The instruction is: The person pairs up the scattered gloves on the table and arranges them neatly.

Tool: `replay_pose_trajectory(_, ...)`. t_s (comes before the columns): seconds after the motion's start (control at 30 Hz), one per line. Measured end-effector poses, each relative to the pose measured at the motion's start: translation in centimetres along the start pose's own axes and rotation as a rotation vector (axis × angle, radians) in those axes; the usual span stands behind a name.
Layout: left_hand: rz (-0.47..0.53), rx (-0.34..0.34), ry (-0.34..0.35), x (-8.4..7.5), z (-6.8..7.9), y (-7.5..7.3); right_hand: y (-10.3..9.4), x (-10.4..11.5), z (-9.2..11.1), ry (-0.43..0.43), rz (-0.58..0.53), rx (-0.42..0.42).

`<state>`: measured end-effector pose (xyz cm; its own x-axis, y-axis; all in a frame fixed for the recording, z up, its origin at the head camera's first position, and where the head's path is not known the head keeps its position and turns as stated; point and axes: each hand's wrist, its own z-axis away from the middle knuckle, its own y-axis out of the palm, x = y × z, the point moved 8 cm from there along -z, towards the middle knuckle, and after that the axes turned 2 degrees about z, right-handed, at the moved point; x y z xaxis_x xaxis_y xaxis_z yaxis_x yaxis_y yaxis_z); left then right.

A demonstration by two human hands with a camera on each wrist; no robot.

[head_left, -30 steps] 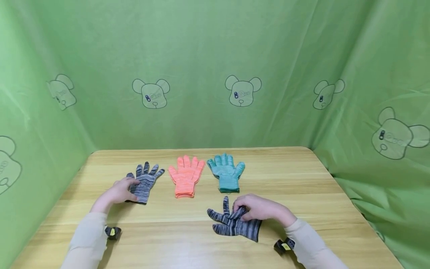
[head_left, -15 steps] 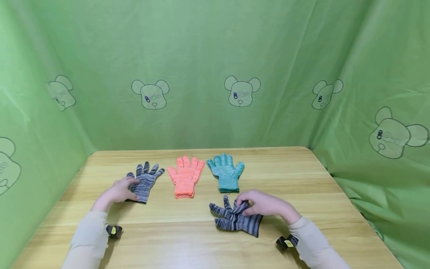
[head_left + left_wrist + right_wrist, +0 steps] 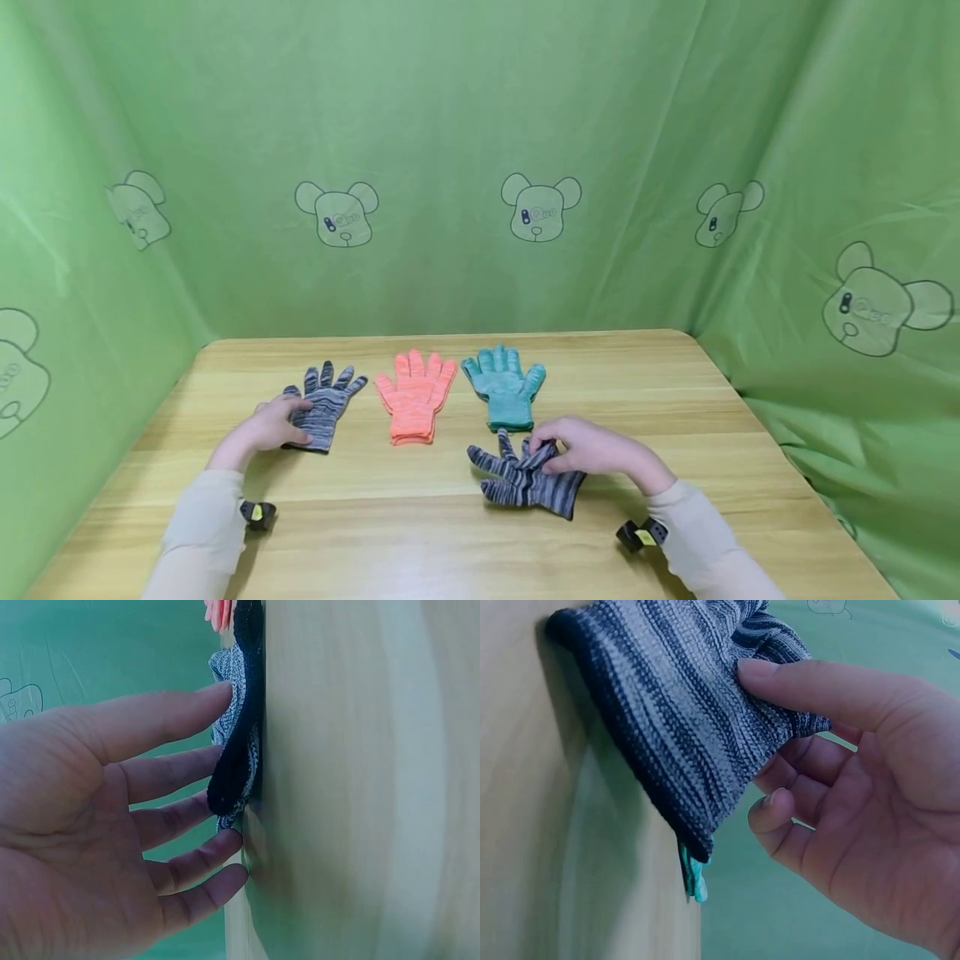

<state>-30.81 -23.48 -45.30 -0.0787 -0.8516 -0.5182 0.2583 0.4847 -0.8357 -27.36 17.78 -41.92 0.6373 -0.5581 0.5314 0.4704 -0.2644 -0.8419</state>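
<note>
A striped dark grey glove (image 3: 536, 487) is pinched near its middle by my right hand (image 3: 588, 447); its cuff hangs toward the front right and its fingers point left. In the right wrist view the thumb lies on the striped knit (image 3: 682, 697), with the other fingers curled behind. At the left, my left hand (image 3: 272, 423) rests on a second striped grey glove (image 3: 324, 414) lying flat with its fingers away from me. The left wrist view shows fairly straight fingers touching that glove beside its black cuff (image 3: 244, 727).
Between the grey gloves lie an orange-pink pair of gloves (image 3: 414, 400) and a teal pair (image 3: 508, 396), fingertips toward the back edge. The wooden table (image 3: 390, 533) is enclosed by green curtains (image 3: 442, 275) with bear outlines.
My right hand has shifted the held striped glove slightly away from me, toward the teal pair, and its fingers have bunched closer. The left hand stays in place.
</note>
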Motion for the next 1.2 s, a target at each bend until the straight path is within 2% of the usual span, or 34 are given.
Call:
replay_pose_trajectory(0.27, 0.017, 0.000, -0.012, 0.0, -0.1, -0.1, -0.8, 0.6, -0.3, -0.030, 0.022, -0.015)
replay_pose_trajectory(0.53, 0.007, -0.004, -0.003, 0.1, -0.3, 0.0, -1.1, 0.7, -0.6, -0.030, -0.010, -0.028)
replay_pose_trajectory(0.83, -0.004, -0.036, 0.015, 0.3, -1.0, 0.0, -2.0, 0.9, -1.2, -0.058, 0.027, -0.063)
replay_pose_trajectory(1.2, 0.028, -0.034, -0.028, 0.1, -0.8, 0.0, -2.5, 1.6, -1.9, -0.097, 0.038, -0.089)
